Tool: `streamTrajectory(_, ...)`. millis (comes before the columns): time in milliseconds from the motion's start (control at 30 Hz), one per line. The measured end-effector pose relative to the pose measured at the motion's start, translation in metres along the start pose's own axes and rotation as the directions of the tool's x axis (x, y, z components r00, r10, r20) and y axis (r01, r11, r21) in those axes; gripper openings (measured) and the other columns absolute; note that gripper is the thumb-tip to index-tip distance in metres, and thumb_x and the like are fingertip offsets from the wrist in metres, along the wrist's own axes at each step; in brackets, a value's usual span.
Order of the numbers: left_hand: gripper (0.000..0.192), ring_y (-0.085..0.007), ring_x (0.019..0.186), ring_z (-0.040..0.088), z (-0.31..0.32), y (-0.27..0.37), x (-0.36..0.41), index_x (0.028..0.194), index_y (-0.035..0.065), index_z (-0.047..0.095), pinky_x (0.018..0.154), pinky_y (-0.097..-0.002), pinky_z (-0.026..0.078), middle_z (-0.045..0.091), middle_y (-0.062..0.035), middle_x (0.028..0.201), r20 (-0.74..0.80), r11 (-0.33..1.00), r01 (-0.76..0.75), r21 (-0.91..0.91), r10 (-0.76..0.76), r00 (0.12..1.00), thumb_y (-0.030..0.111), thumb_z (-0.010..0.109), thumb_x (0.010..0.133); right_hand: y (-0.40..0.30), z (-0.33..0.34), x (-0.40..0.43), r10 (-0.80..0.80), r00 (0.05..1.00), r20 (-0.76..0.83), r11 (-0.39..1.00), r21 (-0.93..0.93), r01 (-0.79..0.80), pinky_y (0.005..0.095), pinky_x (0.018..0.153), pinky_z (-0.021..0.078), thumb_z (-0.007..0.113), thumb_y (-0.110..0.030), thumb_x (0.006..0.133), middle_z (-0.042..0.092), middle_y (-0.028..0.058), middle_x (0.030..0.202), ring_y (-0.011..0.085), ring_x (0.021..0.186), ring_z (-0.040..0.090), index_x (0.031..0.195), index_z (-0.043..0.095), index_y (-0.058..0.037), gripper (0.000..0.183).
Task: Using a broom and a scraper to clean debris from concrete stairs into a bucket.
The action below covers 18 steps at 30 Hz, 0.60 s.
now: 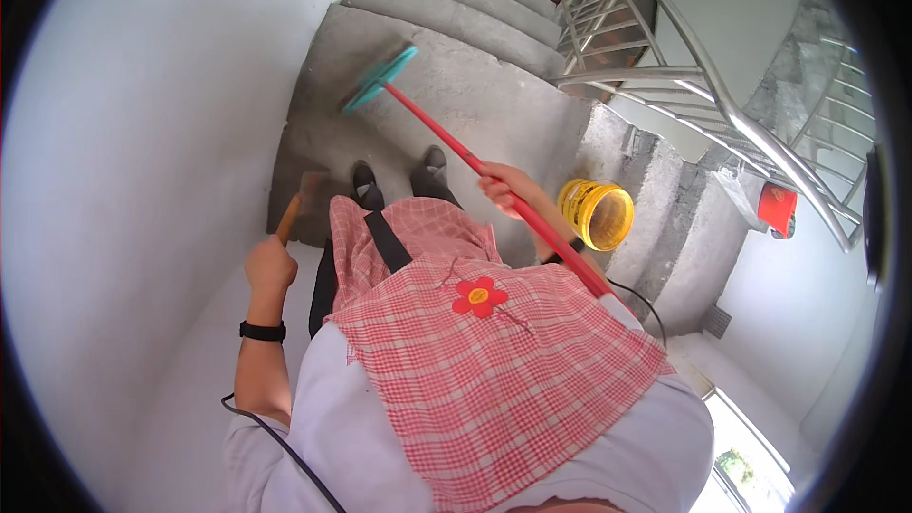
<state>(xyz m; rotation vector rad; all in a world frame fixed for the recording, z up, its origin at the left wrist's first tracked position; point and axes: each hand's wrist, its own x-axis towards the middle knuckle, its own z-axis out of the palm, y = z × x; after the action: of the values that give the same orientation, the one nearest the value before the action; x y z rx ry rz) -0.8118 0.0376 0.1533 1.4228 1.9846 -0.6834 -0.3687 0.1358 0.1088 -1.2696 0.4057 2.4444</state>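
My right hand grips the red pole of a broom, which slants across my front from beside my right arm. At the far end of the pole, the teal broom head with dark bristles is over the concrete landing, slightly blurred. In my left hand, near the white wall, is a short wooden handle. It looks like a scraper; its blade is blurred over the dark floor corner. My feet are between the two tools.
To my right a yellow plastic bucket is by the descending concrete steps. Ahead, more steps climb along the white wall. A stainless steel railing runs on the right. A red container is lower down.
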Motion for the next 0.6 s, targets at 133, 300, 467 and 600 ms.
streamTrajectory(133, 0.022, -0.0365, 0.085, 0.064, -0.001, -0.001, -0.002, 0.095, 0.0023, 0.061, 0.074, -0.0446, 0.051, 0.065, -0.0196, 0.087, 0.007, 1.000, -0.023, 0.016, 0.023, 1.000, 0.010, 0.057, 0.075, -0.004, 0.005, 0.043, 0.061, 0.996, -0.066, 0.998, 0.021, -0.059, 0.0142, 0.028, 0.0288, 0.050, -0.016, 0.093, 0.043, -0.0026, 0.065, -0.0008, 0.041, 0.037, 0.092, 0.043, -0.0090, 0.010)
streamTrajectory(300, 0.023, -0.0399, 0.087, 0.062, 0.007, -0.013, -0.003, 0.095, 0.0032, 0.062, 0.076, -0.0469, 0.048, 0.065, -0.0220, 0.089, 0.013, 0.997, 0.024, -0.072, -0.023, 1.000, 0.008, 0.052, 0.075, -0.003, -0.054, -0.028, 0.078, 0.987, -0.142, 0.995, 0.069, -0.069, 0.0151, 0.027, 0.0289, 0.051, -0.017, 0.092, 0.047, -0.0010, 0.064, -0.0005, 0.040, 0.038, 0.088, 0.043, -0.0080, 0.013)
streamTrajectory(467, 0.026, -0.0365, 0.086, 0.063, 0.005, -0.023, 0.005, 0.100, 0.0051, 0.062, 0.075, -0.0447, 0.050, 0.066, -0.0191, 0.089, 0.031, 0.999, -0.029, -0.035, 0.030, 0.999, 0.009, 0.054, 0.076, 0.028, -0.019, -0.092, -0.103, 0.908, -0.406, 0.985, -0.171, 0.035, 0.0149, 0.025, 0.0242, 0.052, -0.012, 0.090, 0.044, -0.0019, 0.065, -0.0006, 0.039, 0.031, 0.095, 0.047, -0.0096, 0.007)
streamTrajectory(600, 0.025, -0.0397, 0.088, 0.061, -0.010, -0.018, 0.000, 0.097, 0.0025, 0.062, 0.077, -0.0473, 0.048, 0.065, -0.0225, 0.090, 0.052, 0.999, -0.044, 0.012, 0.044, 0.998, 0.008, 0.051, 0.075, 0.050, 0.013, -0.105, -0.129, 0.919, -0.373, 0.902, -0.429, -0.047, 0.0152, 0.029, 0.0248, 0.052, -0.012, 0.089, 0.043, -0.0035, 0.064, 0.0003, 0.040, 0.030, 0.131, 0.043, -0.0128, 0.043)
